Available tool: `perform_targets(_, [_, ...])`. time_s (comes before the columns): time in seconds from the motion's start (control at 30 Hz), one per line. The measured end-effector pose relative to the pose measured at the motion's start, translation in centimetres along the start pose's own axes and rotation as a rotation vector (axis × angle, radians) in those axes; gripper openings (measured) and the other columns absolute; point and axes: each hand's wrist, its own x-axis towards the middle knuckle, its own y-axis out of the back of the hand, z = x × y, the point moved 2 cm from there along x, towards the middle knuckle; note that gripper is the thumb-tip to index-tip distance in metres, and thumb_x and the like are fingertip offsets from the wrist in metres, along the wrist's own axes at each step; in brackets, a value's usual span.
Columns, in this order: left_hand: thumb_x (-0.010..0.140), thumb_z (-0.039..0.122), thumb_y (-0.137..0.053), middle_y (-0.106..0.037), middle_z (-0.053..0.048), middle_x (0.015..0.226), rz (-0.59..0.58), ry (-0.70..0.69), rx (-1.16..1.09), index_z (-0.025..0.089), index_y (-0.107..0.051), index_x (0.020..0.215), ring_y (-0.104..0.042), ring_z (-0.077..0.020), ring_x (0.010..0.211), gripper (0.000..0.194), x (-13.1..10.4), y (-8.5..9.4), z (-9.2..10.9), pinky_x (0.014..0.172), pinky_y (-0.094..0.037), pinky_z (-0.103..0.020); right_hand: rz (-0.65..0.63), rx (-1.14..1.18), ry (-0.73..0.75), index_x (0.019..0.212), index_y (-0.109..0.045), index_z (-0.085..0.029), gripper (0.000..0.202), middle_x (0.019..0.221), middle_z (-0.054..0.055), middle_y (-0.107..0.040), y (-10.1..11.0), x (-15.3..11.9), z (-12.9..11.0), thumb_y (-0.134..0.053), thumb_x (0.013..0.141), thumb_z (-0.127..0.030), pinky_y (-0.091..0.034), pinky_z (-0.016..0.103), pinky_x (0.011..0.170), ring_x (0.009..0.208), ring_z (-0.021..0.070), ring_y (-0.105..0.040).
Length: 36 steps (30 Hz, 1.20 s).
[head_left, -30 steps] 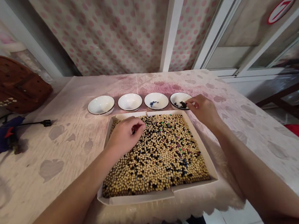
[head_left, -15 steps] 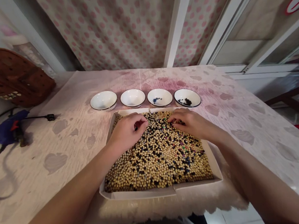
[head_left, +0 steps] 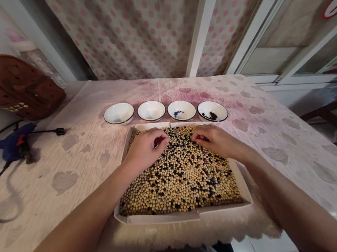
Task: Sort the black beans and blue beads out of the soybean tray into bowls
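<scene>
A shallow white box [head_left: 225, 212] holds a layer of small beads [head_left: 180, 177], mostly tan, with black, blue and a few coloured ones among them. Over the box's back left part is my left hand [head_left: 148, 146], thumb and fingertips pinched together at the beads. My right hand [head_left: 210, 139] is over the back right part, its fingers curled and closed near the thumb. Whatever either hand holds is too small or hidden to make out. Behind the box, one white bowl [head_left: 211, 106] has black beads in it and another bowl [head_left: 178, 107] has blue ones.
Two more white bowls, one at the far left [head_left: 118, 110] and one beside it [head_left: 151, 107], stand in the same row. A blue glue gun [head_left: 15, 142] with a cable and a brown backpack [head_left: 22, 85] are at the left. A curtain [head_left: 134, 33] hangs behind the table.
The whole view has shifted slightly. My right hand's fingers have drawn closer together, while my left hand keeps its pinch in nearly the same place.
</scene>
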Motion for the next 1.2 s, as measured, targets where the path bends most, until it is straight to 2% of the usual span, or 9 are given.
perform_targets(0.13, [0.089, 0.021, -0.058, -0.072, 0.000, 0.087, 0.006, -0.007, -0.004, 0.020, -0.068, 0.088, -0.063, -0.0138, 0.075, 0.010, -0.1, 0.0, 0.0, 0.070, -0.046, -0.027, 0.061, 0.342, -0.143, 0.093, -0.064, -0.020, 0.013, 0.087, 0.004, -0.066, 0.3, 0.0, 0.7, -0.055, 0.090, -0.029, -0.043, 0.032, 0.069, 0.076, 0.0165, -0.059])
perform_targets(0.3, [0.089, 0.022, -0.059, -0.072, 0.000, 0.086, -0.001, 0.002, 0.001, 0.020, -0.068, 0.088, -0.064, -0.0142, 0.075, 0.010, -0.1, 0.1, 0.1, 0.069, -0.046, -0.027, 0.050, 0.870, -0.311, 0.092, -0.062, -0.020, 0.018, 0.083, 0.002, -0.064, 0.6, -0.1, 0.9, -0.065, 0.085, -0.036, -0.040, 0.027, 0.058, 0.061, 0.0102, -0.049])
perform_targets(0.47, [0.089, 0.022, -0.058, -0.072, 0.001, 0.086, 0.002, 0.000, 0.006, 0.020, -0.068, 0.087, -0.064, -0.0144, 0.076, 0.010, -0.1, 0.1, 0.0, 0.070, -0.046, -0.028, 0.037, 1.050, -0.375, 0.092, -0.063, -0.019, 0.022, 0.082, 0.002, -0.063, 0.7, -0.3, 1.0, -0.071, 0.081, -0.037, -0.036, 0.024, 0.055, 0.060, 0.0081, -0.046])
perform_targets(0.57, [0.089, 0.022, -0.058, -0.072, 0.000, 0.086, -0.002, 0.000, 0.001, 0.020, -0.068, 0.088, -0.064, -0.0145, 0.076, 0.011, -0.1, 0.0, 0.0, 0.069, -0.046, -0.028, 0.062, 0.957, -0.362, 0.091, -0.062, -0.020, 0.022, 0.080, 0.001, -0.062, 0.6, -0.2, 1.3, -0.069, 0.082, -0.039, -0.036, 0.025, 0.055, 0.059, 0.0087, -0.046])
perform_targets(0.7, [0.090, 0.022, -0.057, -0.073, -0.001, 0.086, -0.007, -0.002, 0.000, 0.020, -0.068, 0.088, -0.064, -0.0148, 0.075, 0.011, -0.1, 0.0, 0.0, 0.068, -0.046, -0.028, 0.128, 0.631, -0.296, 0.088, -0.062, -0.020, 0.015, 0.082, 0.002, -0.063, 0.3, 0.0, 1.4, -0.065, 0.083, -0.034, -0.041, 0.028, 0.059, 0.067, 0.0130, -0.053])
perform_targets(0.9, [0.090, 0.023, -0.056, -0.073, -0.001, 0.087, -0.013, -0.009, 0.005, 0.020, -0.068, 0.089, -0.064, -0.0154, 0.076, 0.013, -0.1, 0.0, 0.0, 0.068, -0.047, -0.028, 0.100, 0.396, -0.169, 0.093, -0.063, -0.020, 0.013, 0.087, 0.004, -0.065, 0.2, -0.1, 1.0, -0.055, 0.086, -0.025, -0.045, 0.032, 0.067, 0.075, 0.0159, -0.058])
perform_targets(1.03, [0.091, 0.024, -0.056, -0.073, -0.002, 0.086, -0.014, -0.012, 0.007, 0.020, -0.068, 0.088, -0.064, -0.0155, 0.074, 0.013, -0.1, 0.0, 0.0, 0.067, -0.046, -0.028, 0.033, 0.172, -0.134, 0.094, -0.066, -0.019, 0.015, 0.076, 0.002, -0.062, 0.2, -0.3, 0.5, -0.054, 0.086, -0.022, -0.039, 0.029, 0.057, 0.062, 0.0132, -0.050])
perform_targets(1.1, [0.090, 0.023, -0.057, -0.073, -0.001, 0.086, -0.016, -0.008, 0.007, 0.020, -0.068, 0.088, -0.064, -0.0153, 0.074, 0.012, -0.1, 0.0, 0.1, 0.067, -0.046, -0.028, 0.018, 0.126, -0.118, 0.095, -0.066, -0.019, 0.016, 0.076, 0.002, -0.062, 0.2, -0.3, 0.3, -0.053, 0.087, -0.022, -0.038, 0.029, 0.058, 0.062, 0.0131, -0.050])
perform_targets(1.2, [0.091, 0.023, -0.057, -0.072, -0.001, 0.086, -0.025, -0.002, 0.001, 0.020, -0.068, 0.088, -0.064, -0.0152, 0.075, 0.012, -0.1, 0.1, 0.2, 0.068, -0.046, -0.028, 0.066, 0.149, -0.120, 0.097, -0.064, -0.020, 0.015, 0.087, 0.004, -0.066, 0.1, -0.2, 0.5, -0.053, 0.088, -0.023, -0.043, 0.032, 0.068, 0.074, 0.0159, -0.057])
